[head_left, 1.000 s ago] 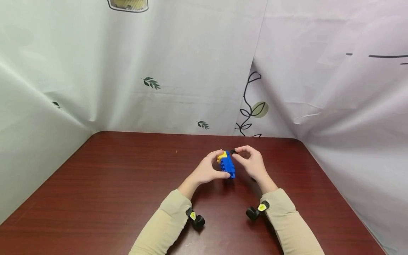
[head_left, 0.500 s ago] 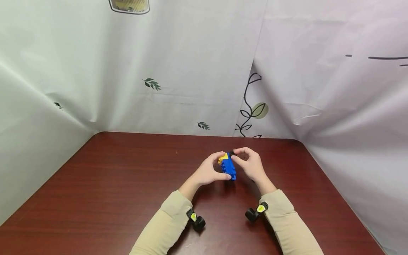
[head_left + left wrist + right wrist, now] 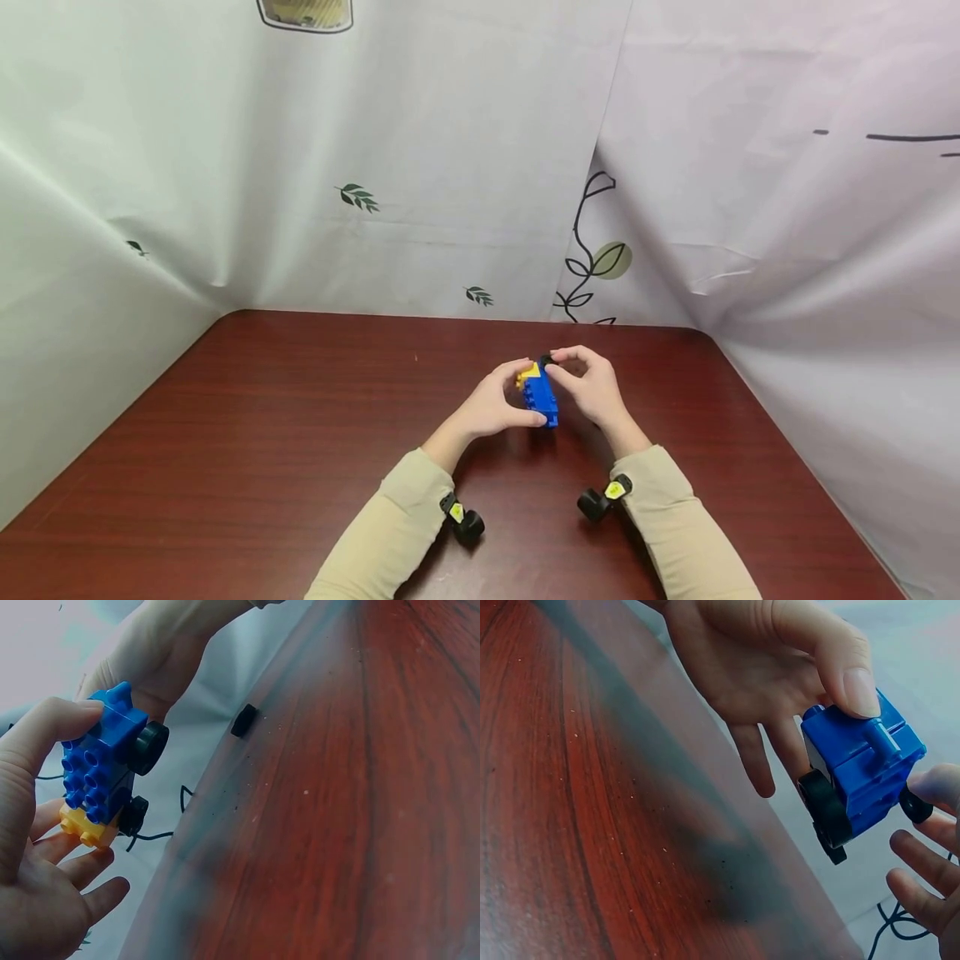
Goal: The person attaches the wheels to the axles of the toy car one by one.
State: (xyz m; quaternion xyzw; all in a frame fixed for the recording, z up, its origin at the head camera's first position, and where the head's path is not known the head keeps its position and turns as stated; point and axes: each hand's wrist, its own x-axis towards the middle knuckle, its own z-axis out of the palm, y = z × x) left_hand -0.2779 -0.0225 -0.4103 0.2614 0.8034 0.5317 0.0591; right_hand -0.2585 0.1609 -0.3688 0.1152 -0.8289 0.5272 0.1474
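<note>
You are at a table (image 3: 300, 400) in what looks like a makeshift recording booth, closed in on the left, far and right sides by pale sheeting (image 3: 465, 125) that hangs in creases and hides what kind of room lies behind. The far side is printed with leaves (image 3: 358, 197) and, right of the middle, a vine (image 3: 612, 260), while your table has a dark red wood-grain top with rounded far corners. Your two wrist cameras (image 3: 468, 526) also mark it as a filming set-up.

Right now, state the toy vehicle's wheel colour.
Black; the wheels show best in the left wrist view.
</note>
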